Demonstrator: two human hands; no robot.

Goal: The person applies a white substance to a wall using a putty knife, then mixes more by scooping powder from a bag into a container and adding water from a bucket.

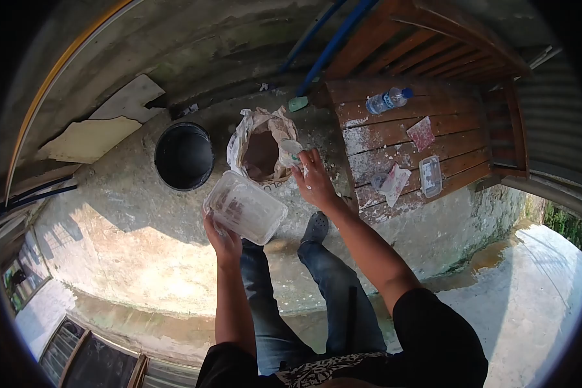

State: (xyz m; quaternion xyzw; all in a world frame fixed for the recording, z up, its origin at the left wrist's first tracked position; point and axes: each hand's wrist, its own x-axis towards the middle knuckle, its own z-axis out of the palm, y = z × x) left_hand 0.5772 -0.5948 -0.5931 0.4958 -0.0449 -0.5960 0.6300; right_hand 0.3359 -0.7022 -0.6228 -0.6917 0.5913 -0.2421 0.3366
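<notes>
A black bucket (184, 156) stands on the stained concrete floor (129, 226) at the left. Its inside is too dark to show any contents.

Just right of it, the left hand (223, 240) holds up a clear plastic tub (246, 208). The tub is rectangular with rounded corners, and its walls are cloudy with whitish smears. It is held tilted above the floor, in front of the person's knees. The left grip is clenched on the tub's near corner, with the thumb over the rim and the fingers beneath. What lies inside the tub cannot be made out through the smears.

Beyond the tub an open sack (260, 152) sits on the floor. Its paper mouth is rolled back around a brownish powder.

The right hand (313, 181), flecked with white, is raised over the sack's right edge. Its grip is closed on a small pale cup (290, 152), pinched at the fingertips.

At the right is a wooden slatted counter (375, 139), splashed with white. It carries a water bottle (388, 100) lying on its side, a pink packet (421, 133), a white packet (393, 183) and a small clear box (431, 176). The small box's contents are too small to tell.
</notes>
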